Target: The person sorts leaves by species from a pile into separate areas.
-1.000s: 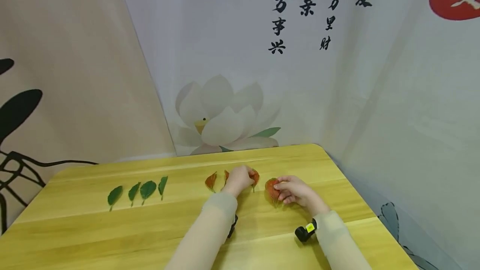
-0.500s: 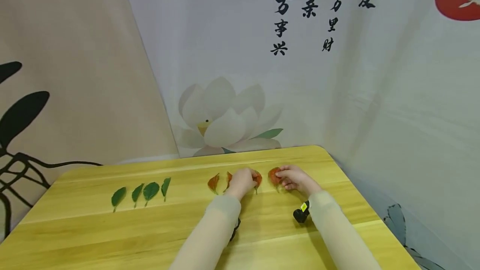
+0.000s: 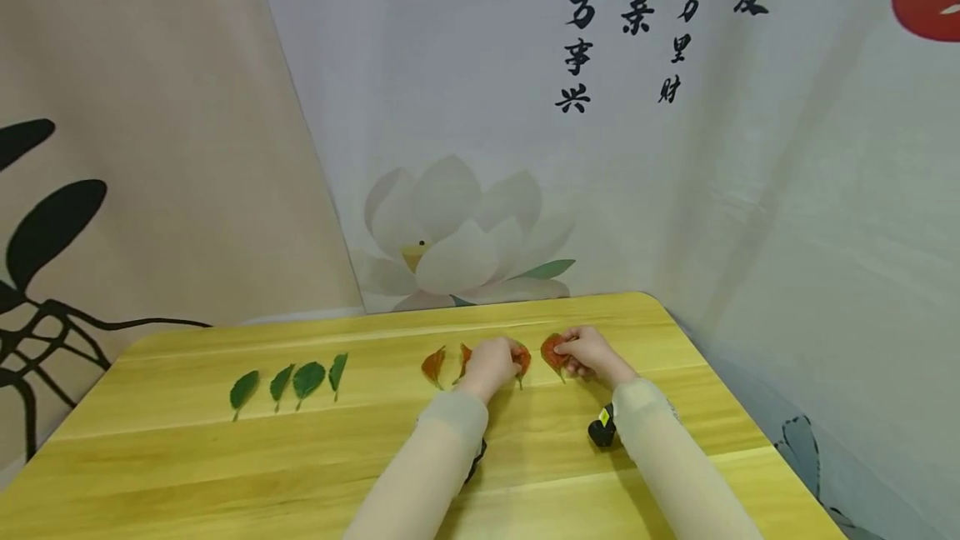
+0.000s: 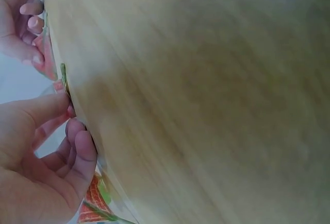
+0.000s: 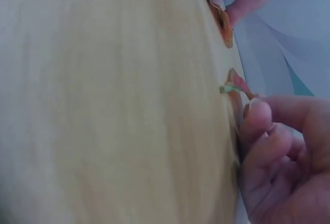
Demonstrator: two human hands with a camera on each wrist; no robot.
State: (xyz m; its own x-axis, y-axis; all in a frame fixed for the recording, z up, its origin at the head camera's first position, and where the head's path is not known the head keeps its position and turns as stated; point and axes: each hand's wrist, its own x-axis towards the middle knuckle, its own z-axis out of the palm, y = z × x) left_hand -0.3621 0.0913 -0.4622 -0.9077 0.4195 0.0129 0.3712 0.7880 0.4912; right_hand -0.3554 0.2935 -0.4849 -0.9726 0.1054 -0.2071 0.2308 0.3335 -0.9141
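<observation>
My left hand (image 3: 491,365) pinches the edge of a red leaf (image 3: 524,362) lying at the back of the table; its stem (image 4: 64,72) pokes past the fingertips in the left wrist view. To its right, my right hand (image 3: 594,354) holds another red leaf (image 3: 553,352) between thumb and fingers, low over the tabletop. That leaf (image 5: 237,83) looks curled in the right wrist view, stem toward the table. Left of my left hand lie two more red leaves, one (image 3: 432,367) fully visible and one (image 3: 464,357) partly covered by the hand.
Several green leaves (image 3: 308,380) lie in a row on the left part of the yellow wooden table (image 3: 247,473). A printed curtain (image 3: 465,107) hangs right behind the table's back edge. Black wrist cameras (image 3: 602,430) sit on both wrists.
My right hand has carried its red leaf away from me toward the back edge, level with the other red leaves. The left hand stays at its leaf. The head view has shifted slightly.
</observation>
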